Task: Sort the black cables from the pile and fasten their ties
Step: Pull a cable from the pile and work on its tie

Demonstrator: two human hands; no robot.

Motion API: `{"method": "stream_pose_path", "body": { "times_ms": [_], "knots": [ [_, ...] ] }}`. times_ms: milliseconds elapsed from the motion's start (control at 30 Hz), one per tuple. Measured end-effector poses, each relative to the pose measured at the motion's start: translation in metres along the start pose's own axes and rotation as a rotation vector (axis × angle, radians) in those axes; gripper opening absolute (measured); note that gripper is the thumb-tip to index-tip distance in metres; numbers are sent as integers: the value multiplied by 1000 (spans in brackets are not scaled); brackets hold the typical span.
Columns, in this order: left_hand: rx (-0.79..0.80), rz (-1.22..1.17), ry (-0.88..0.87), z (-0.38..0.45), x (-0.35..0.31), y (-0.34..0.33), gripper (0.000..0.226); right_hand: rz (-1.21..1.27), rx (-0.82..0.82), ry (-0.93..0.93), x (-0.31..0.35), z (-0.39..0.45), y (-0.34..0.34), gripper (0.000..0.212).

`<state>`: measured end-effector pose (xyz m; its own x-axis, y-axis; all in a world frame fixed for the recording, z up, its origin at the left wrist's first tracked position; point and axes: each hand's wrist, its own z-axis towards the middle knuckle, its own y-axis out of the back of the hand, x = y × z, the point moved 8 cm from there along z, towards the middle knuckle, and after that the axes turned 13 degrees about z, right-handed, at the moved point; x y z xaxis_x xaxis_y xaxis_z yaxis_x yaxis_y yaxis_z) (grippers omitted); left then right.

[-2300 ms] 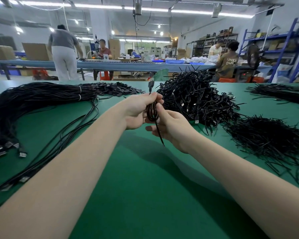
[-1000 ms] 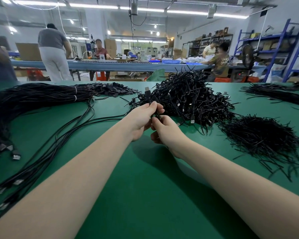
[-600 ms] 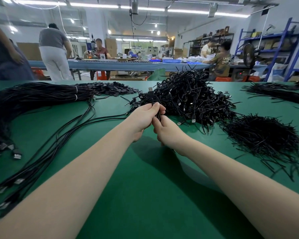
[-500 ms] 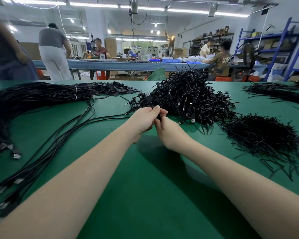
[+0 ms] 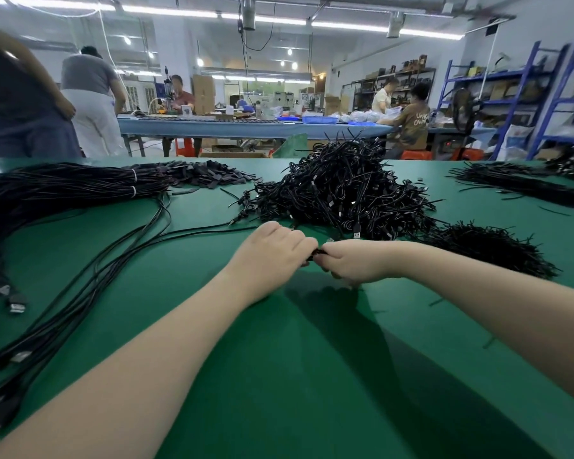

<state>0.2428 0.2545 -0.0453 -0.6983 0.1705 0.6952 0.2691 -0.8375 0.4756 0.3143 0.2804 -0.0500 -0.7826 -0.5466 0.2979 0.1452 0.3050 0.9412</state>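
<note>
A big tangled pile of coiled black cables (image 5: 342, 190) lies at the middle of the green table (image 5: 279, 376). Just in front of it my left hand (image 5: 272, 253) and my right hand (image 5: 355, 260) meet knuckle to knuckle, low over the table. Both pinch one small coiled black cable (image 5: 316, 252), of which only a sliver shows between the fingertips. A heap of loose black ties (image 5: 487, 246) sits to the right of my right wrist.
Long straight black cables (image 5: 63, 190), bundled with white bands, fan out on the left, with their plugs near the left edge. More black cable bundles (image 5: 517, 183) lie at the far right. People stand and sit at a blue bench (image 5: 246, 127) behind the table.
Both hands came down from chest height toward the table with the coiled cable. The cable's plug that stood up above my left hand is hidden now, and my right hand has turned palm-down.
</note>
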Motion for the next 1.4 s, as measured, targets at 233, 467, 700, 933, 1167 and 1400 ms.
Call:
{"method": "stream_pose_path", "body": {
  "times_ms": [233,467,700,933,1167,1400],
  "knots": [
    [189,-34,134,24,-22,14,5,-866,-362,159,-9,-27,24,11],
    [382,-429,596,-14,37,-33,24,-609,-389,-485,-115,-75,111,39],
    [385,-725,646,-47,30,-51,33,-466,-301,-612,-173,-105,88,24],
    [370,-771,680,-47,32,-48,34,-575,-318,-643,-175,-99,87,24],
    [360,-827,713,-48,34,-47,36,-548,-361,-620,-172,-93,89,14],
    [367,-857,716,-47,33,-47,36,-398,-378,-618,-179,-92,84,18]
  ]
}}
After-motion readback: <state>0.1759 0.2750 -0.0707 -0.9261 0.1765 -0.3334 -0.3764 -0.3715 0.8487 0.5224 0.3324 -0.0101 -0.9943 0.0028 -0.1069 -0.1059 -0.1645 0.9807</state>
